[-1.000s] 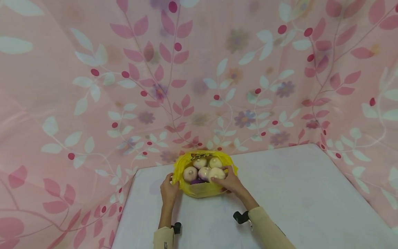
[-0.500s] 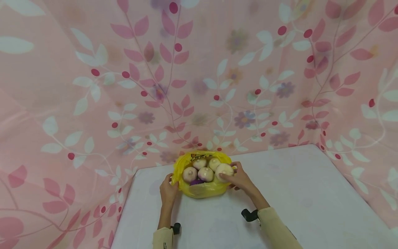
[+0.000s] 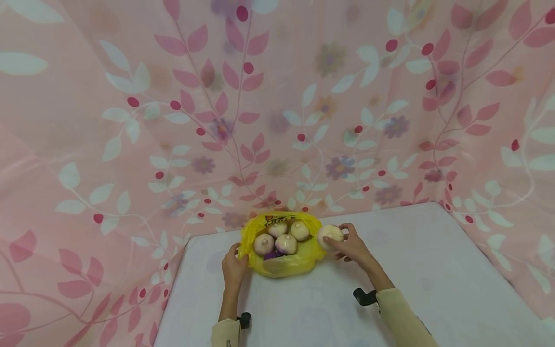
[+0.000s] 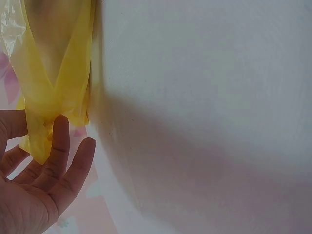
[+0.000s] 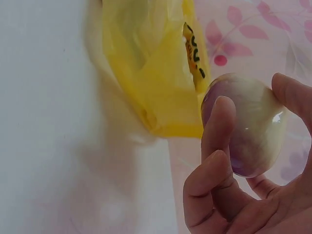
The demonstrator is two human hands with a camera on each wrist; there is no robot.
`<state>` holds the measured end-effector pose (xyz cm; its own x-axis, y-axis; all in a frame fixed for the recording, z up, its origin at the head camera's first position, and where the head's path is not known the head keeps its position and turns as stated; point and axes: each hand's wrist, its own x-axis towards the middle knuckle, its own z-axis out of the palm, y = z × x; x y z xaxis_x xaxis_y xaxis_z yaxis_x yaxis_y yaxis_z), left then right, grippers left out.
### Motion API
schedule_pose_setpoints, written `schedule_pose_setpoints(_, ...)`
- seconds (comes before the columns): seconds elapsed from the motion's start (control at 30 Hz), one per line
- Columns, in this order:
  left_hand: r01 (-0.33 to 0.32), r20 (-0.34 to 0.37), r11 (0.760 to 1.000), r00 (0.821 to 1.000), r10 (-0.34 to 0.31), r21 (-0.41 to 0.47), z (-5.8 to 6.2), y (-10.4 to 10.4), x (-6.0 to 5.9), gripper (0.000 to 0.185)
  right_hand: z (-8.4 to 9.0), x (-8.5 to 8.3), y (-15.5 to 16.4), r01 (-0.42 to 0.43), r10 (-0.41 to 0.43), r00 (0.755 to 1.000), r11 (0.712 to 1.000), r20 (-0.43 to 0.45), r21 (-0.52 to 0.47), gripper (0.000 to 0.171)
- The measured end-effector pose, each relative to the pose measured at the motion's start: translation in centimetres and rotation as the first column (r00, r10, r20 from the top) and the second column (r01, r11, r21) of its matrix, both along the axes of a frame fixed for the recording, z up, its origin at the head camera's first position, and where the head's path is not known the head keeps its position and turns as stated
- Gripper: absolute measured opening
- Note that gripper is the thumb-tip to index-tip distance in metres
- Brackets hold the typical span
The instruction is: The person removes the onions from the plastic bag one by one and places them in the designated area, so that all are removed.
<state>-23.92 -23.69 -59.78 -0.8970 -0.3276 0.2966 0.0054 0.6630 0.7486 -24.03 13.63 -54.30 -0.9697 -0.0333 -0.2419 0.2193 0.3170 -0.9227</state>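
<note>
A yellow plastic bag lies with its mouth open on the white table. Several cream-and-purple turnips sit inside it, along with a purple object that is mostly covered. My left hand pinches the bag's left edge; the left wrist view shows thumb and fingers about the yellow plastic. Just off the bag's right side, my right hand holds one turnip between thumb and fingers. Up close in the right wrist view, that turnip is glossy, cream on one side and purple on the other.
The white-covered table reaches out to the right and front of the bag. Behind and beside it hangs a pink floral cloth, close to the bag's far edge. Each wrist wears a small black camera mount.
My right hand has moved right, taking its turnip from over the bag to beyond the bag's right edge. My left hand stays at the left edge of the bag.
</note>
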Motion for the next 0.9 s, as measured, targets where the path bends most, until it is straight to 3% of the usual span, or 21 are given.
schedule_pose_setpoints(0.47,-0.008,-0.036,1.0,0.999,0.007,-0.019,-0.2,-0.1,0.0,0.041,-1.2,-1.1,3.6,0.047,-0.045,0.999,0.995,-0.023,0.087,0.09)
schedule_pose_setpoints(0.9,-0.014,-0.01,1.0,1.0,0.013,-0.014,-0.3,0.0,-0.1,0.042,-2.8,-2.2,5.2,0.069,-0.068,0.998,0.983,-0.011,0.173,0.091)
